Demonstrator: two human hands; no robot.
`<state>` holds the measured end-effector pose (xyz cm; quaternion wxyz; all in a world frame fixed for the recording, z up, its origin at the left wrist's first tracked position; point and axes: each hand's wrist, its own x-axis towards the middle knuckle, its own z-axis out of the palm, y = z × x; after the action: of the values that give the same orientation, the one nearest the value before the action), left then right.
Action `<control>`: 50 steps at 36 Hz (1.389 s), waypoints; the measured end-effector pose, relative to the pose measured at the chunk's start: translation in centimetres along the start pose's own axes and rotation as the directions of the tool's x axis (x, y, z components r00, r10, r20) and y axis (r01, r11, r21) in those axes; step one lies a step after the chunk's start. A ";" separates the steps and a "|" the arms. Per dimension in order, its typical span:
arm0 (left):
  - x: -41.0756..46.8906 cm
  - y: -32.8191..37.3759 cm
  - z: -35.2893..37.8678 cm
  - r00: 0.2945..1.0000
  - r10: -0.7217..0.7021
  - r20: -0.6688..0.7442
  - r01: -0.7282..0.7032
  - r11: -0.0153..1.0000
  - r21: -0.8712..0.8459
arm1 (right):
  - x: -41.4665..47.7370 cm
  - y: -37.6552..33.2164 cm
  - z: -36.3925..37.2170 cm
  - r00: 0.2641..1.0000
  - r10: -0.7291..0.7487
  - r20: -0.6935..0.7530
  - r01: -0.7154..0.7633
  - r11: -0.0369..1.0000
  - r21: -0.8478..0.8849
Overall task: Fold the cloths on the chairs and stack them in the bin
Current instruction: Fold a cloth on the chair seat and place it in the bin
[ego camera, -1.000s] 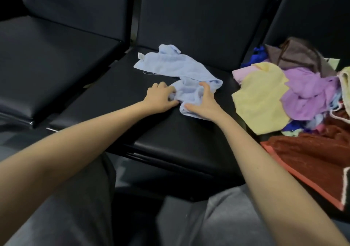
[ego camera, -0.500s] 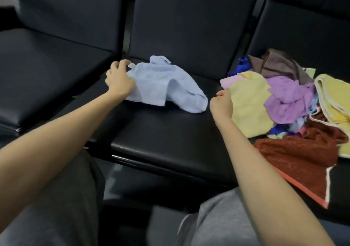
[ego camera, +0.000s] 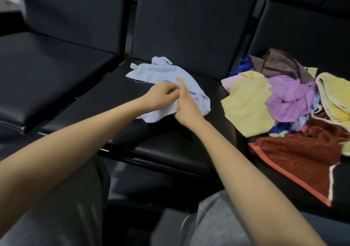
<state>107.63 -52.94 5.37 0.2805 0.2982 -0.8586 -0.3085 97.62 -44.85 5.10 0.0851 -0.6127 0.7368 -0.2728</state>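
L hand [ego camera: 163,96] & R hand [ego camera: 186,105] both pinch crumpled light-blue cloth [ego camera: 166,75] on mid chair seat [ego camera: 170,141], w/ mixed cloth pile [ego camera: 284,98] at right.

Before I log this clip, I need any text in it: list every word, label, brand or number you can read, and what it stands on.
No readable text anywhere in view.
White tag at the corner of the blue cloth: too small and blurred to read; it looks blank.
Second white tag on the same cloth: also unreadable.
Cloth pile and chairs: no print or labels visible.
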 end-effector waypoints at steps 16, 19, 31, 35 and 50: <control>0.3 -0.2 -1.9 0.983 -0.079 -0.168 0.082 0.997 0.012 | 0.5 3.1 -4.5 0.951 0.184 -0.248 -0.299 0.752 -0.587; 0.4 0.5 -2.8 0.978 -0.133 -0.163 0.078 0.948 -0.307 | 0.7 2.5 -5.2 0.964 0.149 -0.222 -0.252 0.781 -0.572; -0.2 -1.5 -4.9 0.975 -0.195 0.107 0.082 0.763 0.642 | 1.5 1.5 -6.6 0.954 0.180 -0.241 -0.239 0.940 -0.243; 0.3 -1.0 -5.7 0.970 -0.223 -0.097 0.221 0.975 -0.028 | 0.7 2.5 -6.8 0.970 0.141 -0.199 -0.189 0.950 -0.248; -1.0 -0.8 -4.6 0.925 -0.280 0.256 0.181 0.919 0.351 | 0.8 4.6 -4.9 0.951 0.305 0.052 -0.261 0.882 -0.392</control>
<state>111.58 -54.38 7.52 0.0552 0.3894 -0.8881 -0.2378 91.21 -43.65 7.02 0.0448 -0.5174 0.8513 -0.0747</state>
